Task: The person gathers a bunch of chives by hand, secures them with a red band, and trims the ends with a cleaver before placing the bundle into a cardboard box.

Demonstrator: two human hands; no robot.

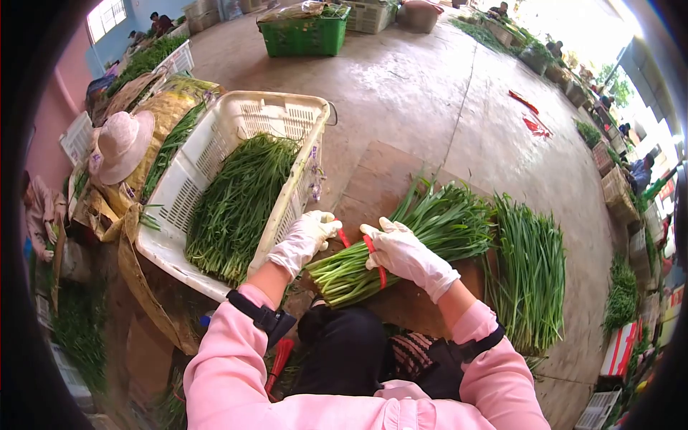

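A bundle of garlic chives (pixel 448 218) lies in front of me, stalks toward my lap and leaves pointing away to the right. Around its stalk end runs a red tie (pixel 382 278). My left hand (pixel 309 235), in a white glove, pinches one end of this tie left of the stalks. My right hand (pixel 403 252), also gloved, is closed on the tie at the top of the bundle; its fingertips partly cover the strip. Right of it lies a second bundle of chives (pixel 530 276) with a red band (pixel 532 238) around it.
At my left stands a white plastic crate (pixel 188 279) with loose chives (pixel 240 208) inside. A pink hat (pixel 125 147) rests on sacking beyond it. Red strips (pixel 281 362) hang by my left leg. A green crate (pixel 304 34) is farther off; other people sit along the sides.
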